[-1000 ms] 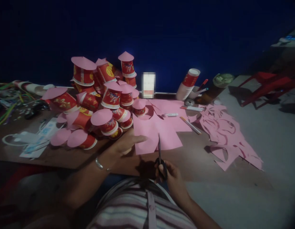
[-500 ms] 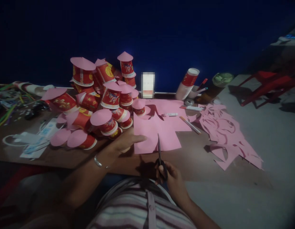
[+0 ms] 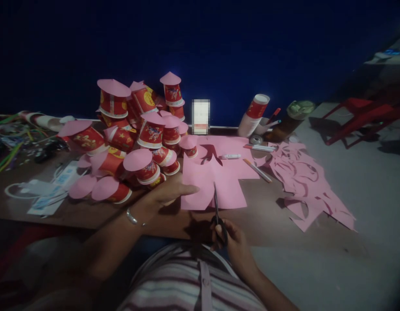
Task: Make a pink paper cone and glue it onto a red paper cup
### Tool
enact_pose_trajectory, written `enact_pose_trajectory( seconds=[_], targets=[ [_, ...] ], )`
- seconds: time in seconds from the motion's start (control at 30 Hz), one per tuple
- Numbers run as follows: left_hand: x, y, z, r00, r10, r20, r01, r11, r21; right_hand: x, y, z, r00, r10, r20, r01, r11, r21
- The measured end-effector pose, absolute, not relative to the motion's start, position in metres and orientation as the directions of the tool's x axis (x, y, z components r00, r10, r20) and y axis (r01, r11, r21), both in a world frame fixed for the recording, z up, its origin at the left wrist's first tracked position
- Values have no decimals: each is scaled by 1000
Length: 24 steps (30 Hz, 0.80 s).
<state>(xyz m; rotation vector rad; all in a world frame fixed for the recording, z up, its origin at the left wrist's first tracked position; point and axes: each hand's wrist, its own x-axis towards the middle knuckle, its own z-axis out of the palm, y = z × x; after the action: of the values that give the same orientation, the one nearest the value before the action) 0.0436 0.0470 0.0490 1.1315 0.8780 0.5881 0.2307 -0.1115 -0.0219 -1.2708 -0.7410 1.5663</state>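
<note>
A sheet of pink paper [image 3: 200, 185] lies at the table's near side, on top of more pink paper. My left hand [image 3: 172, 191] grips its left edge, with the thumb on top and the other fingers underneath, mostly hidden. In my right hand [image 3: 230, 235] is a pair of dark scissors [image 3: 216, 205]. Their blades reach into the sheet from its near edge and look nearly closed there. A white glue tube or marker [image 3: 230, 157] rests on the paper farther back, beside a curved cut-out gap.
Red paper cups with pink cone tops [image 3: 143, 166] are piled on the left. Pink scraps [image 3: 310, 172] cover the right side. A leaning cup stack [image 3: 253, 114], markers [image 3: 256, 169] and a tape roll [image 3: 255, 139] sit behind. A white power strip [image 3: 54, 190] lies far left.
The paper's near edge has bent a little around the scissor blades, and its cut corners have shifted slightly. Both hands stay in nearly the same place.
</note>
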Motion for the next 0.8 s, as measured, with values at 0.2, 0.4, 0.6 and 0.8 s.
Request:
enact_pose_trajectory(
  seconds=[0.2,0.4,0.6,0.8],
  targets=[
    [43,46,46,519,804,-291,-14,348,937,228,-111,-26,-15,929,-370,-333,-354,-874],
    [43,46,42,401,859,-318,0,347,938,226,-112,-26,-5,928,-374,-326,-355,-876],
    [42,46,38,378,865,-329,9,352,936,225,-113,-24,-18,921,-389,-341,-371,-863],
    [42,45,39,395,872,-289,-26,325,945,223,-112,-23,-13,925,-380,-345,-361,-866]
  ],
)
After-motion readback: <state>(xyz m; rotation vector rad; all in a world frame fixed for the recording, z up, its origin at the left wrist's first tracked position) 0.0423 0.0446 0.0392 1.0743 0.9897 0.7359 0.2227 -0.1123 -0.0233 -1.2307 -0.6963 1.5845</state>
